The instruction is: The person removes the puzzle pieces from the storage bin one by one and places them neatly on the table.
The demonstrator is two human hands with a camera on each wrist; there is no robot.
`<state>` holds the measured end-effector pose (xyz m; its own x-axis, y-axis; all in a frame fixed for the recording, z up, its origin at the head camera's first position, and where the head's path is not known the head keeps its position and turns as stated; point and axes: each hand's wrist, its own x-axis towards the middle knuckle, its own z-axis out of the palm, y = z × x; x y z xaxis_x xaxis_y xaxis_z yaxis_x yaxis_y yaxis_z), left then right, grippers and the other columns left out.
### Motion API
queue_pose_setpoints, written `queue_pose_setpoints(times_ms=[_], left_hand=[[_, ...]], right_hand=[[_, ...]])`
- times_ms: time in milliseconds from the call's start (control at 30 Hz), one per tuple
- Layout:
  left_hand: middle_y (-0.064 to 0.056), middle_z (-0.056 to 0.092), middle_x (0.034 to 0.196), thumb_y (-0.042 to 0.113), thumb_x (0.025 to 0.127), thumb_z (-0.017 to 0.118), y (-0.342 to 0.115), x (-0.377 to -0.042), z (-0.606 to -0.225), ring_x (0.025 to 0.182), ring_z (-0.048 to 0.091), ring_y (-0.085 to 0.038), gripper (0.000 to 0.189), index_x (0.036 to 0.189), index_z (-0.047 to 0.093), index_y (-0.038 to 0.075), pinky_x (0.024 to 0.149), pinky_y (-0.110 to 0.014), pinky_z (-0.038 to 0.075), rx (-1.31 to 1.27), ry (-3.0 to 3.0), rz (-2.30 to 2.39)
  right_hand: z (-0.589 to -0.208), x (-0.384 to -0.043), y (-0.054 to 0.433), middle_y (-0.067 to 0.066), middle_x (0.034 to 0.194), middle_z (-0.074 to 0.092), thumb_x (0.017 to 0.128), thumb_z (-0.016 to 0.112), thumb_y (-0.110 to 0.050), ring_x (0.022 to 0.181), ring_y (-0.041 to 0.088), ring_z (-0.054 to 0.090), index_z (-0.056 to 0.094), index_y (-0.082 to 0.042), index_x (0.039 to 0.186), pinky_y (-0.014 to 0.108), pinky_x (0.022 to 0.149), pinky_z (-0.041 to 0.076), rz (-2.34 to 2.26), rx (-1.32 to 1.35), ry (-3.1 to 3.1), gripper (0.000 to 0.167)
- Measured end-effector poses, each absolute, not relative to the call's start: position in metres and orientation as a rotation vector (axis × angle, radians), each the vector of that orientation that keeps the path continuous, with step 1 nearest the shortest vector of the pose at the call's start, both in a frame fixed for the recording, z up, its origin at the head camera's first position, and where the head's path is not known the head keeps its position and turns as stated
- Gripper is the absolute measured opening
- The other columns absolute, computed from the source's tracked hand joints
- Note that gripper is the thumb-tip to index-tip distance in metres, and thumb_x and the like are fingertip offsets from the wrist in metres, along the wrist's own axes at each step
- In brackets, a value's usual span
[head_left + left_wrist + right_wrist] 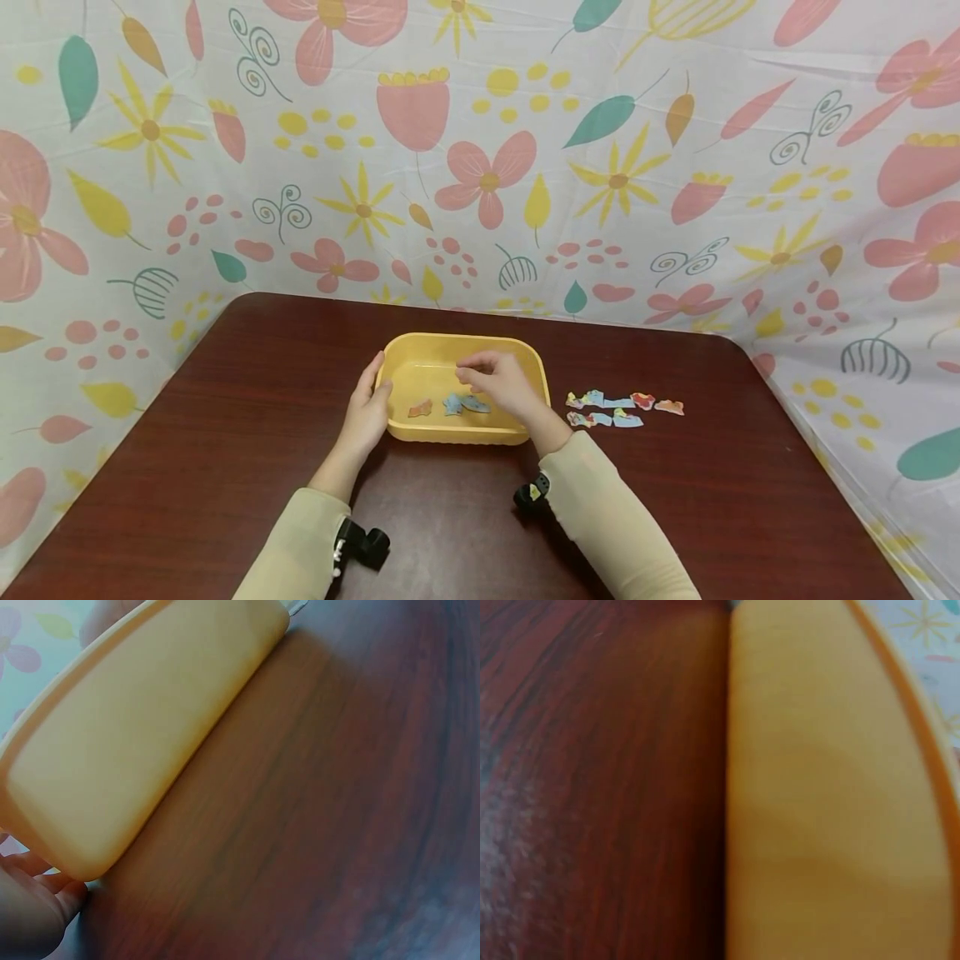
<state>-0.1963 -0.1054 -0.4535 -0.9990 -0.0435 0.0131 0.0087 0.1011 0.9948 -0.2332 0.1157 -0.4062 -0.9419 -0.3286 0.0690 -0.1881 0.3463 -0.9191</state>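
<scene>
A yellow plastic basin (457,435) stands on the dark wooden table, its outer wall (142,735) filling much of the left wrist view. My left hand (365,414) grips its left side, thumb over the rim and fingers along the outside. On the basin floor lie a small orange piece (421,408), a blue piece (453,405) and a longer grey-blue piece (475,404), irregular in outline. Above them my right hand (498,383) hovers inside the basin, fingers loosely bent and nothing visible between them. The right wrist view holds only the basin's wall (832,780) and table.
Right of the basin, several small colourful irregular pieces lie on the table in two rows, an upper row (618,402) and a lower row (600,419). A flower-patterned cloth (487,208) hangs behind and beside the table (262,400).
</scene>
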Motion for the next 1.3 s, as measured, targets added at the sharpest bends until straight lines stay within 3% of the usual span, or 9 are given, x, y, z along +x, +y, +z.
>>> queue_pose_setpoints(times_ms=[200, 433, 700, 933, 1167, 1300], left_hand=[[-0.004, 0.020, 0.157, 0.015, 0.102, 0.036, -0.106, -0.196, -0.455, 0.143, 0.020, -0.026, 0.051, 0.151, 0.023, 0.017, 0.114, -0.047, 0.024, 0.039, -2.303, -2.073], [-0.006, 0.020, 0.157, 0.013, 0.101, 0.036, -0.105, -0.199, -0.455, 0.143, 0.019, -0.027, 0.052, 0.151, 0.023, 0.015, 0.113, -0.048, 0.024, 0.029, -2.297, -2.070], [-0.006, 0.020, 0.157, 0.013, 0.101, 0.036, -0.105, -0.198, -0.454, 0.143, 0.020, -0.026, 0.052, 0.151, 0.023, 0.015, 0.114, -0.046, 0.025, 0.043, -2.287, -2.088], [-0.008, 0.020, 0.157, 0.012, 0.101, 0.036, -0.105, -0.198, -0.454, 0.142, 0.021, -0.028, 0.051, 0.151, 0.023, 0.015, 0.112, -0.048, 0.026, 0.033, -2.292, -2.080], [-0.007, 0.020, 0.157, 0.014, 0.101, 0.036, -0.105, -0.196, -0.453, 0.143, 0.020, -0.028, 0.052, 0.151, 0.023, 0.016, 0.113, -0.048, 0.025, 0.041, -2.317, -2.057], [-0.005, 0.019, 0.157, 0.016, 0.102, 0.036, -0.105, -0.197, -0.453, 0.144, 0.018, -0.026, 0.051, 0.151, 0.023, 0.018, 0.113, -0.048, 0.025, 0.046, -2.324, -2.061]], right_hand=[[-0.417, -0.235, 0.110, 0.010, 0.102, 0.069, 0.088, 0.067, -0.017, 0.090, 0.019, 0.065, 0.069, 0.002, 0.107, 0.033, 0.078, 0.054, -1.510, -0.464, 2.567, 0.027], [-0.420, -0.235, 0.110, 0.006, 0.103, 0.069, 0.086, 0.069, -0.019, 0.094, 0.021, 0.062, 0.070, -0.004, 0.108, 0.036, 0.082, 0.051, -1.196, -0.476, 2.692, 0.026], [-0.424, -0.237, 0.105, 0.009, 0.110, 0.067, 0.081, 0.075, -0.018, 0.101, 0.023, 0.061, 0.069, -0.005, 0.112, 0.037, 0.086, 0.050, -0.886, -0.543, 2.730, 0.034], [-0.423, -0.234, 0.104, 0.008, 0.100, 0.063, 0.079, 0.076, -0.013, 0.091, 0.021, 0.056, 0.070, -0.006, 0.105, 0.034, 0.079, 0.049, -0.705, -0.692, 2.800, 0.028], [-0.417, -0.231, 0.107, 0.003, 0.090, 0.063, 0.087, 0.068, -0.016, 0.076, 0.016, 0.056, 0.065, -0.010, 0.090, 0.030, 0.068, 0.048, -0.946, -0.567, 2.750, 0.007], [-0.416, -0.231, 0.110, 0.002, 0.080, 0.063, 0.086, 0.069, -0.016, 0.067, 0.013, 0.054, 0.064, -0.010, 0.085, 0.027, 0.059, 0.046, -1.099, -0.519, 2.706, 0.008]])
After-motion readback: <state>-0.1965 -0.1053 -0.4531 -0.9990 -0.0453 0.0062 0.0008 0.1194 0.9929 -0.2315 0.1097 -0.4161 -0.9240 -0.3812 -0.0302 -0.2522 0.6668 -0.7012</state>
